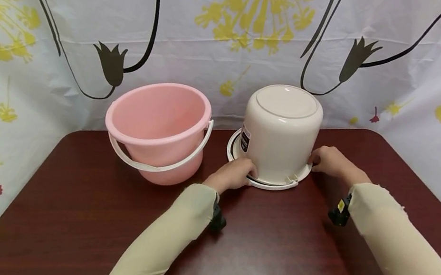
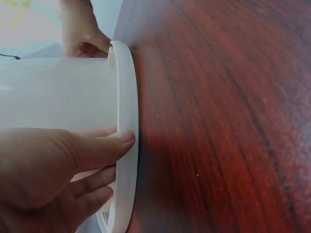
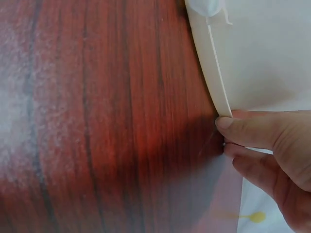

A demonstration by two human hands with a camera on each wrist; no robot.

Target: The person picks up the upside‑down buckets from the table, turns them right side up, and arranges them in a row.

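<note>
A person in pale sleeves [image 1: 169,240] grips an upturned cream bucket [image 1: 281,137] with both hands at the far side of a dark red-brown wood-grain table [image 1: 280,253]. The bucket is mouth down, its flat base on top and a dark label [image 1: 244,140] on its left side. The left hand [image 1: 233,175] pinches its near-left lower edge, thumb across the outer face and fingers curled behind; whether it catches the rim, the white handle lying along it or both, one cannot tell. The right hand [image 1: 335,163] pinches the rim on the right side between thumb and curled fingers. To the left, near but apart, a pink bucket [image 1: 160,133] sits mouth up, its own white handle [image 1: 163,168] lowered across the front. A black device [image 1: 340,212] is worn at each wrist. Behind the table hangs a white curtain [image 1: 170,19] printed with yellow blooms and dark flowers on curling stems.
</note>
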